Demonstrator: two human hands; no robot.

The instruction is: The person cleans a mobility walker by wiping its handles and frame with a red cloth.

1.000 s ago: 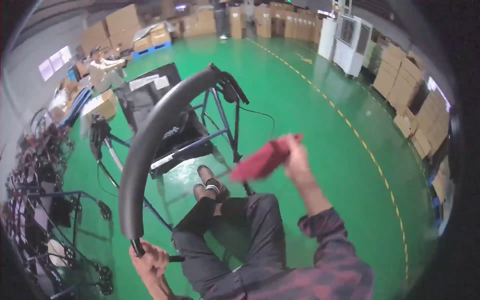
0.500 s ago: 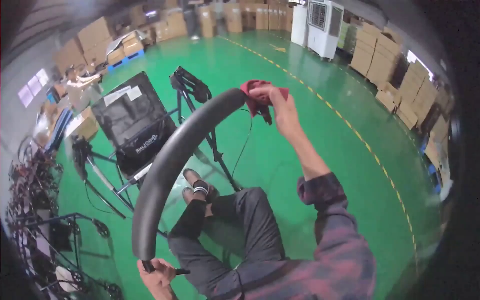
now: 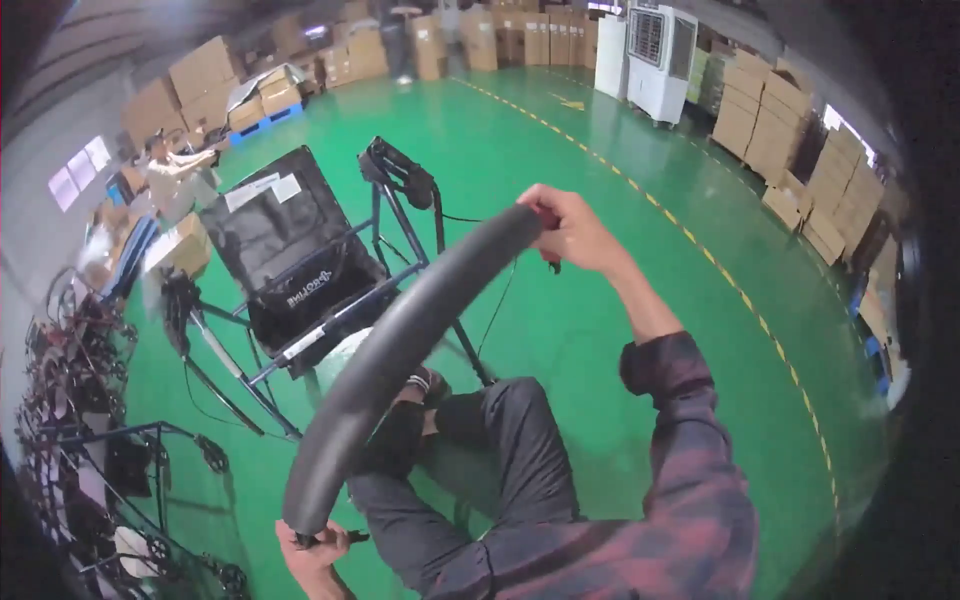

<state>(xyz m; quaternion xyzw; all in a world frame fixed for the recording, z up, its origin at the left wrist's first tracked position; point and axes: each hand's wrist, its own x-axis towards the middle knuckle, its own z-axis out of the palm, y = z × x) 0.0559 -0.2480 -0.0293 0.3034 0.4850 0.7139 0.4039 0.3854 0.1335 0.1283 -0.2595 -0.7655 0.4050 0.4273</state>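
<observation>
A long, curved black padded backrest (image 3: 400, 345) slants across the middle of the head view. My left hand (image 3: 312, 562) is closed round its lower end, where a short dark metal piece sticks out. At the upper end, my right hand (image 3: 575, 230) has its fingers wrapped round the tip. A little dark red cloth (image 3: 545, 216) shows between those fingers; most of it is hidden by the hand. Beyond the backrest stands a dark-blue-framed rollator (image 3: 400, 215) with a black bag (image 3: 295, 250) lettered PROLINE. Its cables hang loose.
More walker frames (image 3: 80, 440) crowd the left side. Another person (image 3: 180, 175) sits near boxes at the back left. Stacked cartons (image 3: 770, 110) and a white air cooler (image 3: 660, 65) line the right and back. A yellow dashed line (image 3: 700, 245) crosses the green floor.
The backrest's upper end has moved right and slightly down with my right hand. The red cloth, plainly visible before, is now mostly covered. My view has shifted a little.
</observation>
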